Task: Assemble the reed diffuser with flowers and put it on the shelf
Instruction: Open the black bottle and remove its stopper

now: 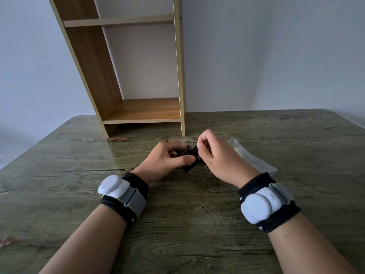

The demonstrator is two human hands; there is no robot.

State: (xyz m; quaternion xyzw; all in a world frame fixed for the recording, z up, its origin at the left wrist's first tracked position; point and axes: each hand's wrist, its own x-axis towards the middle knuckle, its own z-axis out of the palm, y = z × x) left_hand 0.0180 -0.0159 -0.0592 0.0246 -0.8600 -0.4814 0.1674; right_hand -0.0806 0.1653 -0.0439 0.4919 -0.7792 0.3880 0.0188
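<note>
My left hand (167, 159) grips small dark box (187, 161) | right hand (215, 157) pinches its top, perhaps a flap | above desk (197, 224), near shelf (142, 109)

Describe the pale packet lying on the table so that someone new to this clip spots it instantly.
Start at the wooden shelf unit standing on the green table. Go toward the camera and right, past the right hand. The flat whitish packet lies just behind that hand, the only pale item on the tabletop.
</note>
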